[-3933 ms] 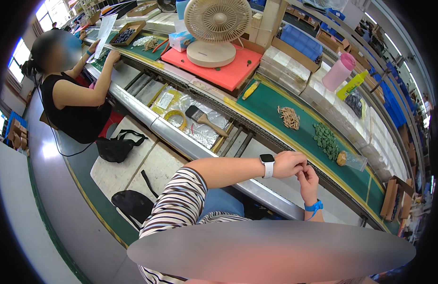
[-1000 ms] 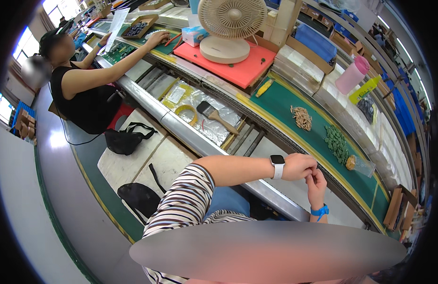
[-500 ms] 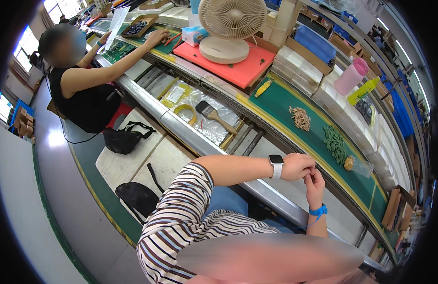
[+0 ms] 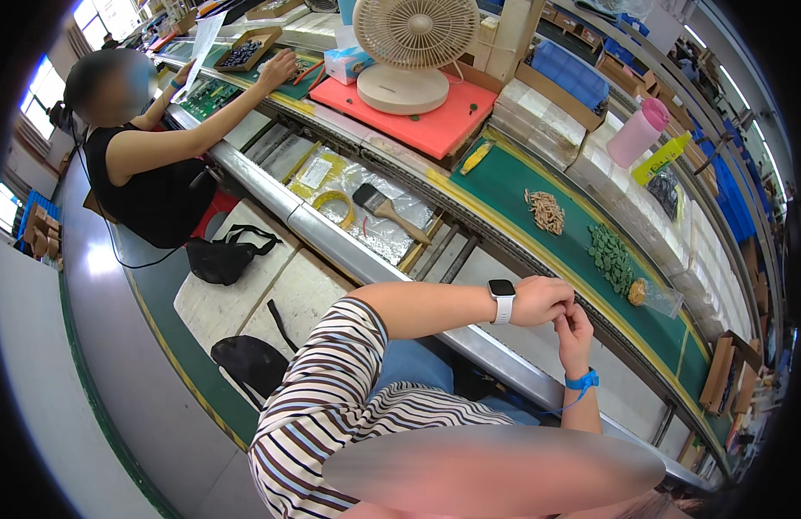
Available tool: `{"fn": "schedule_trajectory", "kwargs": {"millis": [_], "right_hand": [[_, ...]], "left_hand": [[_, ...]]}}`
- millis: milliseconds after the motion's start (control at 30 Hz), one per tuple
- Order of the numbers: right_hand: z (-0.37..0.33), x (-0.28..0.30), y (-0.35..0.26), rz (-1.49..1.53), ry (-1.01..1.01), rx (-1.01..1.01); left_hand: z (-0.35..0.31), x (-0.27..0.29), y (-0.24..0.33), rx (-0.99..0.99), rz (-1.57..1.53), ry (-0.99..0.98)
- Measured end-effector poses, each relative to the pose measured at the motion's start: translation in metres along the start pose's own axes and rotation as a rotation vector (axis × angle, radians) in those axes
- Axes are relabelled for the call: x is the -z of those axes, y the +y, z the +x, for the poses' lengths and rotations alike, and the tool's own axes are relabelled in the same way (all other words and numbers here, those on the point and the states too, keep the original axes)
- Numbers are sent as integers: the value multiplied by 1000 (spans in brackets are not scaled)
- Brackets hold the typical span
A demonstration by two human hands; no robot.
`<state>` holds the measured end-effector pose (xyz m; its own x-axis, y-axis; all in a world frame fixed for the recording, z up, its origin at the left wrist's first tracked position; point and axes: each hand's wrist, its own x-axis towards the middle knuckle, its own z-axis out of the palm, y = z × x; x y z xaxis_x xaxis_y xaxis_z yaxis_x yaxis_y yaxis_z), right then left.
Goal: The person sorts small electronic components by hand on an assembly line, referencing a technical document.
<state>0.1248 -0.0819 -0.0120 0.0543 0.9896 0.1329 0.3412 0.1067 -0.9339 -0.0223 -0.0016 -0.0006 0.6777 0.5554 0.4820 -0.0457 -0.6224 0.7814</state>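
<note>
While the bare left hand and right hand pinch closed, any contents unclear, steadiness helps beside the long green belt's near edge.

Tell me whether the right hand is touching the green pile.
Apart: the head view shows a strip of the belt between the right hand and the green pile.

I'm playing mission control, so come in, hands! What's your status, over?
Left hand, right hand: close together, anything between them can't be made out. Tan pieces, green pieces: piled on the belt beyond. Blue cord trailing from right wristband.
</note>
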Motion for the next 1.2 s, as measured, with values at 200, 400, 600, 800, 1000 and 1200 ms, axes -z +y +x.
{"fn": "schedule_trajectory", "kwargs": {"millis": [200,400,600,800,1000,1200], "right_hand": [[0,0,2,25,5,-4],[0,-1,1,32,3,-13],[0,-1,3,29,5,-20],[0,-1,1,18,6,-13],[0,-1,-2,25,-5,-20],[0,1,0,-16,-1,-14]], "left_hand": [[0,0,-1,4,4,-10],[0,0,-1,15,2,-19],[0,0,-1,17,5,-26],[0,1,-2,12,1,-24],[0,1,-1,15,-1,-20],[1,-1,-1,7,-1,-13]]}}
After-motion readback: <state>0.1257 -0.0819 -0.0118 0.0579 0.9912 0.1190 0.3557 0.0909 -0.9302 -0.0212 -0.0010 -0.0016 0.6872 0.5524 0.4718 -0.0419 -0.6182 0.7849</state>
